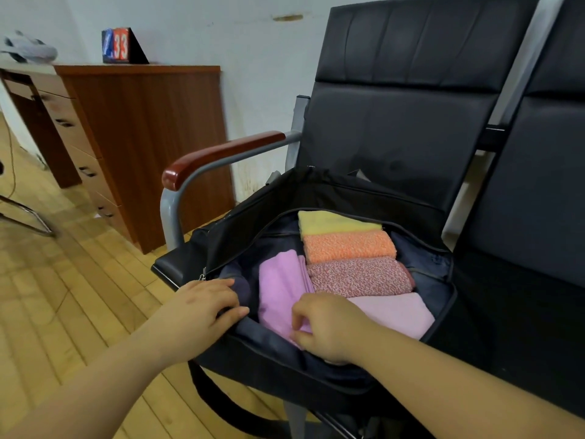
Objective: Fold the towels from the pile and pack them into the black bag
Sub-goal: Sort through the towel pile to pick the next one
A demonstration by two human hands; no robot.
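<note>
Towels lie folded inside the open black fabric bag [316, 369], which sits on the seat of a black padded chair [395, 115]. Along the bag's right side run a yellow towel [335, 221], an orange knobbly towel [348, 246], a speckled red towel [359, 276] and a pale pink towel [399, 312]. My right hand [329, 326] pinches the near edge of the lilac towel [278, 296] at the left. My left hand [202, 307] grips the bag's near left rim.
</note>
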